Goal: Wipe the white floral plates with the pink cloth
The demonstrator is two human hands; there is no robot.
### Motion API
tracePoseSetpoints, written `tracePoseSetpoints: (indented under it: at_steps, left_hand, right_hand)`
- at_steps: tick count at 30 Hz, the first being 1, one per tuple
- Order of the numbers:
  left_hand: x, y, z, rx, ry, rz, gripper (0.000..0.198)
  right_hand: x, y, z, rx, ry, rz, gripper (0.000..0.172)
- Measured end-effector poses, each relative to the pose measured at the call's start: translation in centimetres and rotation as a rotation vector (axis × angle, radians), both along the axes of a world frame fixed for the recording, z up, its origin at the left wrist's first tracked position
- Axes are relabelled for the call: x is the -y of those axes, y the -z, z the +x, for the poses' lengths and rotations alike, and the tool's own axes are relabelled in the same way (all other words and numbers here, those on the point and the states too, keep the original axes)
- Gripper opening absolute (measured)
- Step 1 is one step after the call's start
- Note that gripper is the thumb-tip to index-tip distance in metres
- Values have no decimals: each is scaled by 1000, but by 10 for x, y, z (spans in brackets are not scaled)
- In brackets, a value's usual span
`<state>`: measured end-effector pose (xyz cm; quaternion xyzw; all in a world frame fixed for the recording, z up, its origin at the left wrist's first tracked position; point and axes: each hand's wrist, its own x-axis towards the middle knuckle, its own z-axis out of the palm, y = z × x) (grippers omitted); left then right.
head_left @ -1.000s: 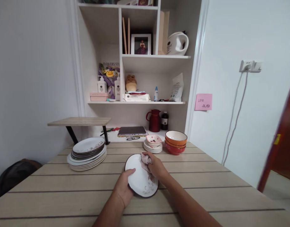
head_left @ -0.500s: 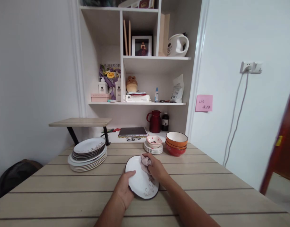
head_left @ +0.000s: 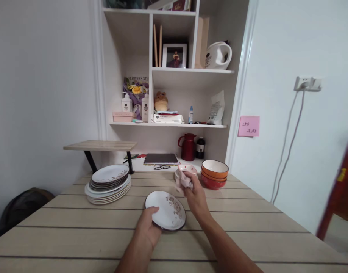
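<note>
My left hand (head_left: 149, 226) grips the near left edge of a white plate (head_left: 165, 212) with a dark rim and a brown floral print. Its thumb lies on the plate's face, and the fingers are hidden underneath. In my right hand (head_left: 195, 195) is a crumpled pale pink cloth (head_left: 185, 182), held off the plate, up and to its right. Behind the cloth, partly covered by it, a small pink-and-white bowl (head_left: 191, 169) sits on small stacked dishes. To the right stand nested orange and red bowls (head_left: 214, 175).
On the left of the wooden table (head_left: 85, 235) is a tall stack of plates (head_left: 110, 175), beside the black legs of a raised wooden stand (head_left: 101, 145). At the back lie a closed laptop (head_left: 161, 158) and glasses (head_left: 162, 167), near a red jug (head_left: 188, 147).
My right hand has lifted the cloth off the plate and moved it up and to the right. The plate has turned, so its floral print now faces the upper right. The view has shifted slightly.
</note>
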<state>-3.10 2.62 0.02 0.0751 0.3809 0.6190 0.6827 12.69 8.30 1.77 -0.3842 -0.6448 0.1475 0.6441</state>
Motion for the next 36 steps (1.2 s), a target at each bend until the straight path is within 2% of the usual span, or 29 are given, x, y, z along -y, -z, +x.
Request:
tracePoseSetpoints:
  at_steps: [5, 11, 16, 18, 22, 24, 31, 36]
  left_hand:
    - [0, -2, -1, -6, -23, 5, 61]
    - [2, -4, -1, -37, 0, -9, 61]
    - [1, -1, -1, -14, 16, 18, 66]
    - [0, 0, -2, -1, 35, 49, 66]
    - [-3, 1, -3, 43, 77, 101, 64]
    - [-3, 1, -3, 42, 78, 107, 61]
    - [-2, -2, -3, 7, 65, 67, 55]
    - [-1, -2, -3, 9, 71, 103, 53]
  right_hand:
    - [2, 1, -4, -19, 52, 60, 49]
    - [-3, 10, -4, 21, 53, 55, 51]
    - [-4, 10, -6, 119, 120, 48, 56]
    - [-1, 11, -13, 221, 47, 13, 59]
    - [12, 19, -27, 520, -361, -228, 71]
    - [18, 21, -29, 595, -465, -317, 74]
    - [22, 7, -15, 574, -509, -287, 74]
    - [26, 1, -13, 621, -461, -162, 63]
